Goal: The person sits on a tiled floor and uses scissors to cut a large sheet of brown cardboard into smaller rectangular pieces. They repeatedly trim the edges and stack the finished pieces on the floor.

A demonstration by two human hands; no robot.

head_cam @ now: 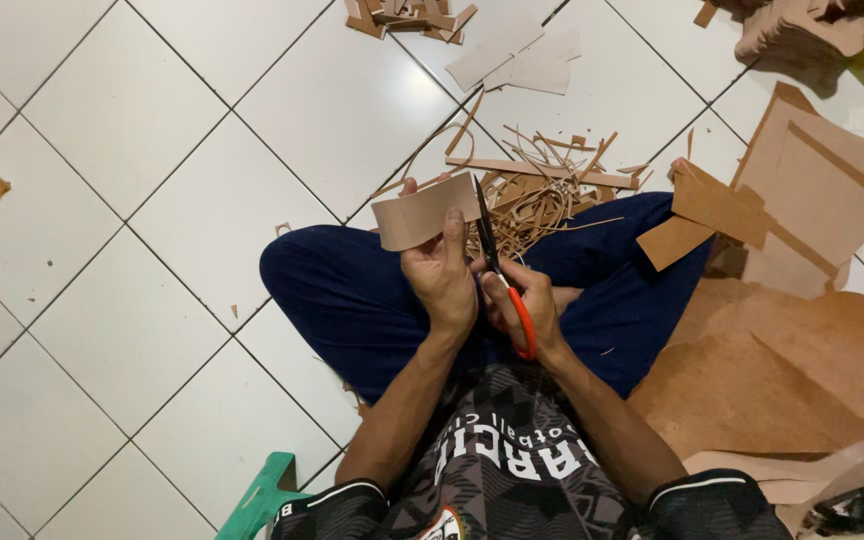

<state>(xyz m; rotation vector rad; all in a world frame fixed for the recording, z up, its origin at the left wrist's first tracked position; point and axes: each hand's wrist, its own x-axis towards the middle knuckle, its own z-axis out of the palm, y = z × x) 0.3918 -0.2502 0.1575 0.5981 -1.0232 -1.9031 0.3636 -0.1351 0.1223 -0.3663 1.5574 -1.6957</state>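
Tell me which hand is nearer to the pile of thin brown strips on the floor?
Right. The right hand, gripping the orange-handled scissors, sits just below the strip pile; the left hand holds a tan rectangular piece farther to its left.

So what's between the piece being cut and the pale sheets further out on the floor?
In the head view, a heap of thin tan offcut strips lies on the white tile floor between the tan piece and the pale sheets.

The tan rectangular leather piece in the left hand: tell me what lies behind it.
Beyond the tan rectangular leather piece, white floor tiles and a heap of thin tan offcut strips show. The left hand fingers behind it are mostly covered.
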